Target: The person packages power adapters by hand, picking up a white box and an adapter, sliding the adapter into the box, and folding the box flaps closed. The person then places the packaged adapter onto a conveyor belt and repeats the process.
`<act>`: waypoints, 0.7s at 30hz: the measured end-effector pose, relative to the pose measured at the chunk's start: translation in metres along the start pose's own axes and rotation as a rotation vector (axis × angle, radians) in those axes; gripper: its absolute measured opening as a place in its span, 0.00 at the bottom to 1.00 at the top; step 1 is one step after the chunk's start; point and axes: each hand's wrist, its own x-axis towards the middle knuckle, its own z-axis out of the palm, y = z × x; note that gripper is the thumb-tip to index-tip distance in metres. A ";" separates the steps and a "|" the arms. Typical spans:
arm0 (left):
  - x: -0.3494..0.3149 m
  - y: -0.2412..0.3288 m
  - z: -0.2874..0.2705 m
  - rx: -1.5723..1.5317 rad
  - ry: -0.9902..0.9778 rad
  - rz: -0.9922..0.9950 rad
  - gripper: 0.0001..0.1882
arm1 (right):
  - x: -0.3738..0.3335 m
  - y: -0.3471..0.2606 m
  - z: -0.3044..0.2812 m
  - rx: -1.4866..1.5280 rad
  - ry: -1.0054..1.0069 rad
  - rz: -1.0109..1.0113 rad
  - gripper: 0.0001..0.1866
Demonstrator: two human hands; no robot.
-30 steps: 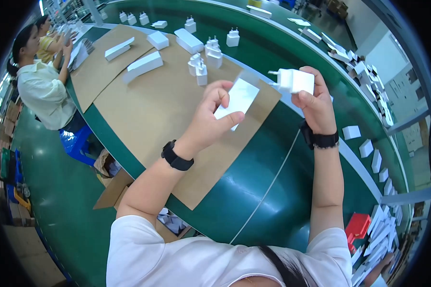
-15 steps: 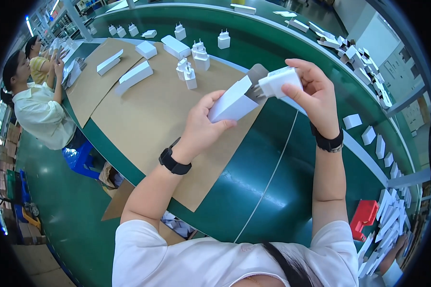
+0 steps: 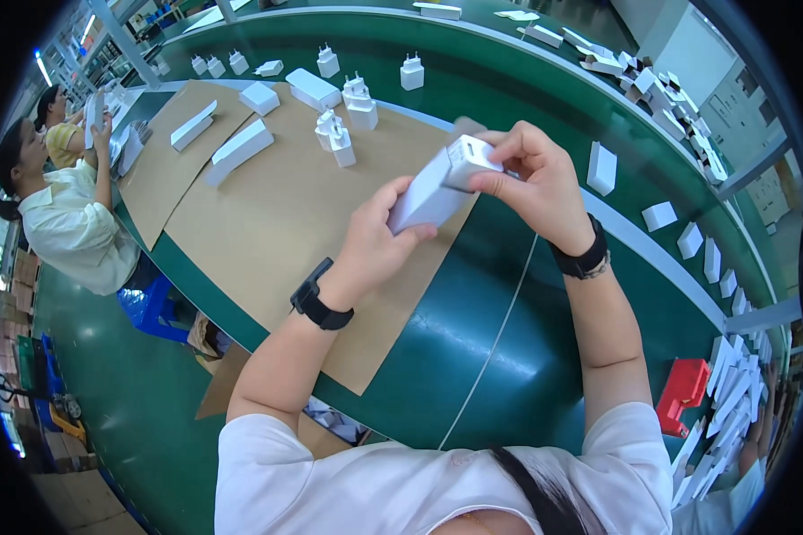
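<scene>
The left hand (image 3: 375, 236) grips an open white box (image 3: 426, 201); the right hand (image 3: 537, 174) pinches a white charger (image 3: 475, 153), which has just moved from outside the mouth to partly inside, so insertion seems under way, though its depth is hard to tell. Beyond, brown cardboard (image 3: 285, 218) lies on the green surface (image 3: 482, 334), with upright chargers (image 3: 342, 149) on it; farther left, a co-worker (image 3: 71, 218) sits on a blue stool (image 3: 156, 308).

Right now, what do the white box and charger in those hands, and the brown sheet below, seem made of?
White box in the left hand: probably thin, matte card, from its flat sides and crisp edges.
White charger in the right hand: likely smooth moulded plastic, from its even surface and rounded corners.
Brown sheet: dull cardboard or thick paper, from its colour; I can't tell which.
</scene>
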 end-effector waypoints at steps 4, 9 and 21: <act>0.005 0.003 0.001 -0.292 -0.047 -0.072 0.28 | 0.007 0.016 -0.011 -0.373 -0.105 -0.475 0.20; 0.003 -0.006 0.003 -0.374 0.020 0.013 0.30 | -0.003 0.006 0.012 0.097 -0.063 -0.012 0.30; 0.105 -0.099 -0.226 1.306 0.491 0.021 0.29 | 0.081 0.200 -0.165 0.178 0.428 0.740 0.47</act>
